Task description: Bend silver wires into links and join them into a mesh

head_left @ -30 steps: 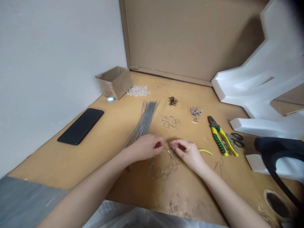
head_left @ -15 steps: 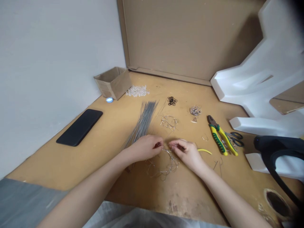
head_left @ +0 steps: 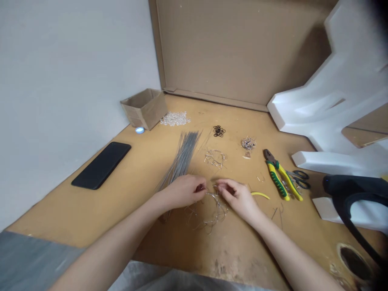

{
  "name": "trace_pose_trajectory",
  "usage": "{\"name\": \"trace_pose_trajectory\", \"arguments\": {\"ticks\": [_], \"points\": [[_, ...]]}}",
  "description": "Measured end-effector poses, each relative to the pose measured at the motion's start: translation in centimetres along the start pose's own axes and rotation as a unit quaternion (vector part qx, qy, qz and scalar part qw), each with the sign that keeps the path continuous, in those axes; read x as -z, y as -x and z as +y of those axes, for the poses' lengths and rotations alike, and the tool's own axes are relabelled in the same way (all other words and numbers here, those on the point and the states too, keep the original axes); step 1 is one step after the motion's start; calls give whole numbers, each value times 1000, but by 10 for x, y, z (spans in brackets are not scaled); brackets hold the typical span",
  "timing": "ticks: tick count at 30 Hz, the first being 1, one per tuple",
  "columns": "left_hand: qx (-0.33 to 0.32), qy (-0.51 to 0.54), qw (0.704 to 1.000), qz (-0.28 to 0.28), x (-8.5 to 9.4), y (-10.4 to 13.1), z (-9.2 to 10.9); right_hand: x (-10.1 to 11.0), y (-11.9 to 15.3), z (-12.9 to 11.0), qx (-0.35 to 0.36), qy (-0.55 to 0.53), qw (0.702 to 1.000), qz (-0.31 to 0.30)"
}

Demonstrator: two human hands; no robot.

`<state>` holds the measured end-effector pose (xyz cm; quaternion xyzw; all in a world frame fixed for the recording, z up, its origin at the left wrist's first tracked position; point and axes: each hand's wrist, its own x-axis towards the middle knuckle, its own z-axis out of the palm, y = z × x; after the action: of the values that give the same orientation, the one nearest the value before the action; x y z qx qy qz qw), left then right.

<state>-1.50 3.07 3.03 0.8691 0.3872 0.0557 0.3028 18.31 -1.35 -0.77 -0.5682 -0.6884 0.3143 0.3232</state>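
Observation:
My left hand (head_left: pixel 191 189) and my right hand (head_left: pixel 230 193) face each other over the table, a small gap between their fingertips. Both pinch the top of a loop of thin silvery wire (head_left: pixel 216 216) that hangs or lies below them, with loose curls around it. The exact spot between the fingertips is too small to make out. A bundle of straight grey wires (head_left: pixel 184 155) lies just beyond my left hand, partly under its wrist. Beyond the hands is another ring of bent wire (head_left: pixel 215 158).
Pliers (head_left: pixel 278 176), scissors (head_left: pixel 298 178) and a yellow curved piece (head_left: pixel 260 195) lie at right. Behind are black rings (head_left: pixel 218 131), a wire coil (head_left: pixel 248 143), clear pieces (head_left: pixel 176 118) and a cardboard box (head_left: pixel 144 109). A black phone-like slab (head_left: pixel 101 165) lies left; white foam (head_left: pixel 318 105) stands right.
The view has tilted slightly, so everything sits a little lower. My right hand's fingertips have shifted slightly; both hands stay at the wire loop.

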Motion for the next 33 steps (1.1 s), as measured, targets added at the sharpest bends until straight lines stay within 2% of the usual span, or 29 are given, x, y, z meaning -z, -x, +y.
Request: {"name": "trace_pose_trajectory", "arguments": {"ticks": [4,8,12,15,21,25,28,30,33], "points": [[14,-4,1000,-15,2,3,0,12,-3,8,-1,60,997,39],[30,35,999,12,7,4,-2,32,-10,10,6,197,979,53],[45,74,990,115,10,-1,-7,46,-24,-7,5,362,932,-17],[60,69,977,193,9,-5,-13,47,-38,-22,-9,435,897,-76],[86,72,960,255,9,-10,-20,21,-70,-37,-48,457,881,-118],[84,88,956,268,9,-11,-21,-8,-88,-47,-89,459,874,-134],[78,97,953,275,9,-11,-22,-25,-100,-55,-111,429,882,-161],[73,104,951,283,10,-11,-24,-28,-107,-57,-115,396,894,-177],[69,131,942,301,10,-12,-28,-17,-114,-56,-111,329,917,-197]]}}
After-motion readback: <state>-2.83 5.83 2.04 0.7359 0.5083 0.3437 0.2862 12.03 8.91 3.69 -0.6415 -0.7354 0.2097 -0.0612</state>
